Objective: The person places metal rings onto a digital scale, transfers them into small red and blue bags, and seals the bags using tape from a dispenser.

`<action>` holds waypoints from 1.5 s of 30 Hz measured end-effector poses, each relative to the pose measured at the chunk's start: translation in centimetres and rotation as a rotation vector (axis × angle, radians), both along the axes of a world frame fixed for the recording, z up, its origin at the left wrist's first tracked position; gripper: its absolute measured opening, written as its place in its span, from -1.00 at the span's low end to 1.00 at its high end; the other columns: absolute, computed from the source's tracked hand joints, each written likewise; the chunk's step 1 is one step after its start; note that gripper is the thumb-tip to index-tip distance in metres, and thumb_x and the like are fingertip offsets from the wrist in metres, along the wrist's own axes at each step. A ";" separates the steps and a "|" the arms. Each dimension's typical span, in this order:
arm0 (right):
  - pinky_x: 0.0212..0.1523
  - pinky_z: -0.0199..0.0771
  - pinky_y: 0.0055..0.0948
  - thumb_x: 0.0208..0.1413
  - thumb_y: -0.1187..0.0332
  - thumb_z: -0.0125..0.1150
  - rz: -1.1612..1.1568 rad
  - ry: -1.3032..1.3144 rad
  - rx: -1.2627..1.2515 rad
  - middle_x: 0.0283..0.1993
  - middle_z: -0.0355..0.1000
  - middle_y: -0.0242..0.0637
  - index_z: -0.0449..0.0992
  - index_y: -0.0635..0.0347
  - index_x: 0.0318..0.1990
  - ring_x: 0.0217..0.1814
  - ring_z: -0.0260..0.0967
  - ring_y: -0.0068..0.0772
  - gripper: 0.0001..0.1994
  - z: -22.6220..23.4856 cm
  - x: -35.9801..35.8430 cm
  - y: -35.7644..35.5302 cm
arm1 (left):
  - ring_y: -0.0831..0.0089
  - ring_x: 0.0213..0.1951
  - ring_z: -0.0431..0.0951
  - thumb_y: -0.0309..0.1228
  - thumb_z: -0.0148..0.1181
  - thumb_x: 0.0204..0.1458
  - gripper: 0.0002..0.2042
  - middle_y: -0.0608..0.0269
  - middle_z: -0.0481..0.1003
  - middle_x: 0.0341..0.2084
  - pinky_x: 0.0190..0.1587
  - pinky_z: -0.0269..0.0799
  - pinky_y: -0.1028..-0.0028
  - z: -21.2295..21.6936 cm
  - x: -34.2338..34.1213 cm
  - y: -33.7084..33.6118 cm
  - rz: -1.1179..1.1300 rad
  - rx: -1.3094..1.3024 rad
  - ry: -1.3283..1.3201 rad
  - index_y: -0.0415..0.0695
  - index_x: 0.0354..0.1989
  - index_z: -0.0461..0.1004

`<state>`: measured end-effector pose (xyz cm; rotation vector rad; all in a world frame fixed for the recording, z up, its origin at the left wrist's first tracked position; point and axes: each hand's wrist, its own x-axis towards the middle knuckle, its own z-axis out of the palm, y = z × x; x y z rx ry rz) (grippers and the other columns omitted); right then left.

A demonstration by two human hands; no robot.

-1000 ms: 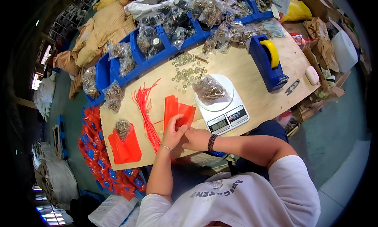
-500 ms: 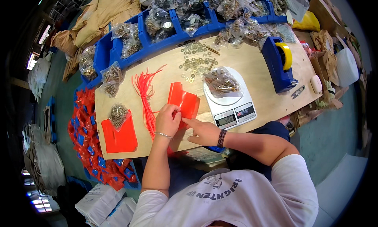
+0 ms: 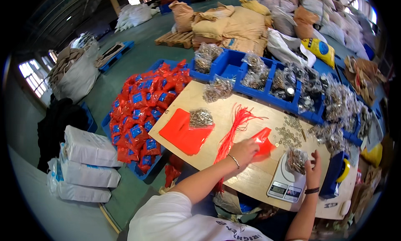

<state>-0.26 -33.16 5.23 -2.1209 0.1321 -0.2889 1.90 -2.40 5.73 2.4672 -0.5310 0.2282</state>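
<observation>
The bench (image 3: 246,183) has a pale wooden top, smooth with a soft sheen. The red pouch (image 3: 264,144) is thin, glossy, creased plastic; the red stack (image 3: 177,134) is smooth plastic film, and the tie bundle (image 3: 230,134) looks like shiny plastic strands. A crinkled, clear plastic bag (image 3: 296,161) shows brassy metal fasteners inside. The washers (image 3: 287,133) are metal with a dull shine. The scale (image 3: 276,186) has a smooth white plastic body. The bins (image 3: 271,100) and tape dispenser (image 3: 330,184) are blue plastic. The bracelet (image 3: 234,161) is shiny metal; the shirt (image 3: 163,214), matt white cloth.
</observation>
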 end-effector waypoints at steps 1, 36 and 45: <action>-0.14 0.31 -0.41 -0.11 0.41 0.11 0.054 0.044 0.024 0.02 0.30 -0.11 0.16 0.25 0.15 -0.15 0.29 -0.32 -0.42 -0.9 0.4 0.3 | 0.25 -0.33 0.42 -0.42 0.04 -0.09 -0.94 0.23 0.36 -0.43 -0.31 0.35 0.33 0.1 -0.7 -0.1 -0.021 0.019 0.070 -0.04 -0.44 0.44; -0.17 0.38 -0.27 -0.26 0.55 0.15 0.616 -0.241 -0.318 -0.04 0.28 -0.15 0.40 0.08 -0.29 -0.11 0.28 -0.06 -0.72 -0.5 -3.7 13.4 | 0.10 -0.35 0.48 -0.33 -0.09 0.00 -0.83 0.05 0.48 -0.45 -0.29 0.35 0.20 -2.9 1.4 0.6 0.087 0.091 0.417 -0.11 -0.31 0.36; -0.25 0.40 -0.27 -0.24 0.53 0.14 0.626 -0.242 -0.485 -0.04 0.30 -0.21 0.42 0.08 -0.22 -0.16 0.32 -0.11 -0.69 -0.3 -3.4 14.1 | 0.12 -0.48 0.47 -0.29 -0.10 0.01 -0.86 0.11 0.45 -0.58 -0.44 0.34 0.21 -0.4 -0.8 0.2 0.032 0.070 0.212 -0.06 -0.40 0.34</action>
